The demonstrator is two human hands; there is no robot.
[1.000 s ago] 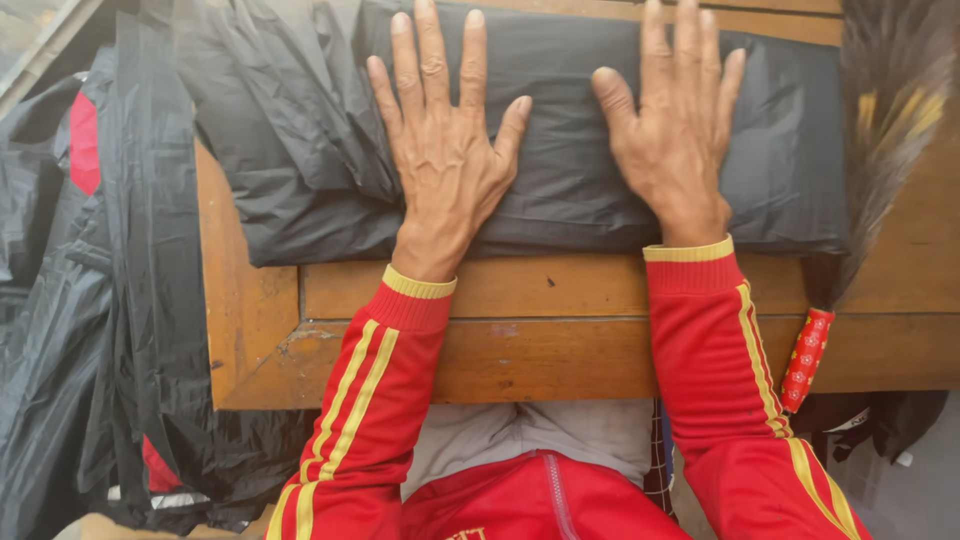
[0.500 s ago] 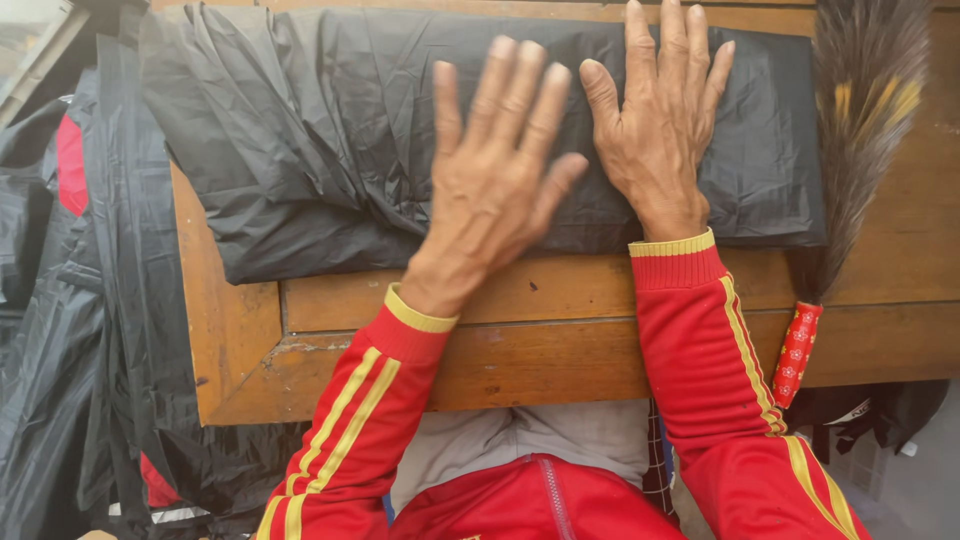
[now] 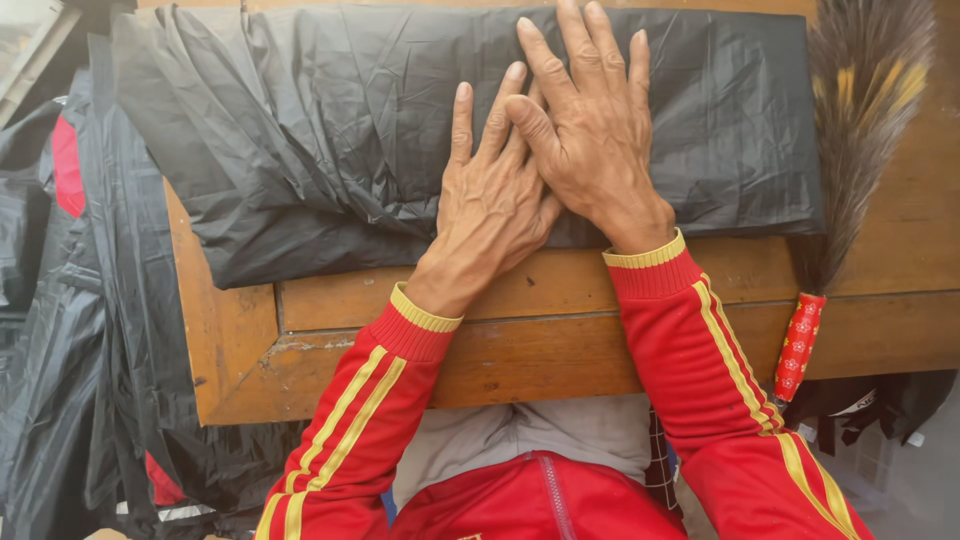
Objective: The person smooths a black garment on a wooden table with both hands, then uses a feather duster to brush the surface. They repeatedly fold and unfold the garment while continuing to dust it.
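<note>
Pressing flat on a folded black plastic sheet [image 3: 400, 140], palm down and fingers spread, gripping nothing: left hand [image 3: 490, 200], just 8 o'clock of centre. Laid beside it and partly over it, likewise open and flat, closed on nothing: right hand [image 3: 590, 130], fingers pointing to 12 o'clock, thumb and forefinger crossing the left hand's fingertips. Stretched across the upper part of a wooden table [image 3: 560, 340], from 10 o'clock to 2 o'clock: the black sheet, smooth and taut under the hands, bunched into deep creases and folds toward its 9 o'clock end, where it overhung the table's corner slightly. Seen bare below the sheet: the table's worn brown planks and front edge, running from 8 o'clock to 4 o'clock. Rested along the table's 3 o'clock side: a feather duster [image 3: 860, 120], dark plumes with yellow flecks up at 1 o'clock, red patterned handle [image 3: 800, 345] hanging down past the edge at 4 o'clock. Worn on both arms, reaching up from 6 o'clock: red sleeves [image 3: 700, 350] with yellow stripes and yellow-ribbed cuffs. Heaped off the table at 9 o'clock and down to 7 o'clock: more black plastic [image 3: 90, 350] with patches of red showing through.
</note>
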